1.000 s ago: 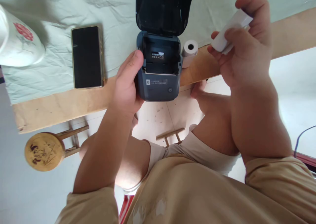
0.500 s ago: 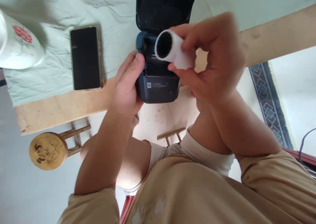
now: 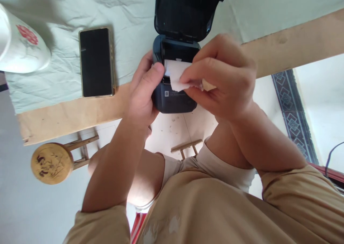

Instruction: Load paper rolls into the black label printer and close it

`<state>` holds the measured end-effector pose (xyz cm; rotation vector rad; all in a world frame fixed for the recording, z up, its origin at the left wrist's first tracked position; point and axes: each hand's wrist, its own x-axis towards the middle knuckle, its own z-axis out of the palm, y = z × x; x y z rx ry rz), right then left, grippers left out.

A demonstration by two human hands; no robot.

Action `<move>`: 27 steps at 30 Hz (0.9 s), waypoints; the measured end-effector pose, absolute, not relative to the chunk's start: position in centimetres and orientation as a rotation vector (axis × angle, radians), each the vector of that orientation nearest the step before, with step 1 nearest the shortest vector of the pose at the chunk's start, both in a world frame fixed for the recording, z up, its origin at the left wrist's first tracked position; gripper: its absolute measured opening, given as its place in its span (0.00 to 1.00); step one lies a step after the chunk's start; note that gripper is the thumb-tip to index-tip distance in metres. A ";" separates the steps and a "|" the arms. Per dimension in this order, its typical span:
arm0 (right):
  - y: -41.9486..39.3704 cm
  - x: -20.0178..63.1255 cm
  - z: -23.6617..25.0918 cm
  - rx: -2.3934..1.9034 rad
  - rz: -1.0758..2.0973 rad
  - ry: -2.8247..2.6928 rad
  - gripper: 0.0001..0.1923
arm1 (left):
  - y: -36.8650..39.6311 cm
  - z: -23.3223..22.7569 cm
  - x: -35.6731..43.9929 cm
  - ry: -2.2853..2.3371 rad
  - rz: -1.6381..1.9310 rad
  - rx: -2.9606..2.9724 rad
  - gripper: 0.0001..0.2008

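A small dark blue label printer (image 3: 176, 104) is at the table's front edge, with its black lid (image 3: 185, 14) swung up and back. My left hand (image 3: 142, 90) is closed around the printer's left side, thumb on the rim. In the open compartment sits a white paper roll (image 3: 172, 66). My right hand (image 3: 225, 79) pinches the roll's loose paper end between thumb and fingers, over the printer's front part. The fingers hide the right part of the roll and of the compartment.
A phone (image 3: 96, 63) in a clear case lies on the pale green cloth (image 3: 129, 18) to the left. Beyond it stands a white cup with a red flower (image 3: 24, 45). A round wooden stool (image 3: 52, 163) is on the floor, below the wooden table edge (image 3: 72, 116).
My right hand has lowered the paper roll into the printer's compartment and now pinches its paper end. Before, the roll was held tilted above, hollow core showing. My left hand keeps its hold.
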<state>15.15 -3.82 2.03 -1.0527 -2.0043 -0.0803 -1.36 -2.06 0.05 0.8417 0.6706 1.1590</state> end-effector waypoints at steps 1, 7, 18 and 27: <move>-3.9 15.2 1.9 -1.038 -0.079 -2.040 0.06 | -2.1 0.0 -1.4 0.651 1.158 0.860 0.14; -3.8 15.9 1.7 -0.972 0.016 -1.975 0.11 | -2.2 -0.2 -1.6 0.794 1.142 0.971 0.21; -1.9 17.3 1.6 -0.937 0.163 -1.706 0.19 | -1.8 -0.8 -2.0 0.776 1.095 1.057 0.26; -2.9 17.2 1.2 -1.105 0.034 -1.944 0.04 | -1.4 -1.3 -2.2 0.707 1.130 1.051 0.21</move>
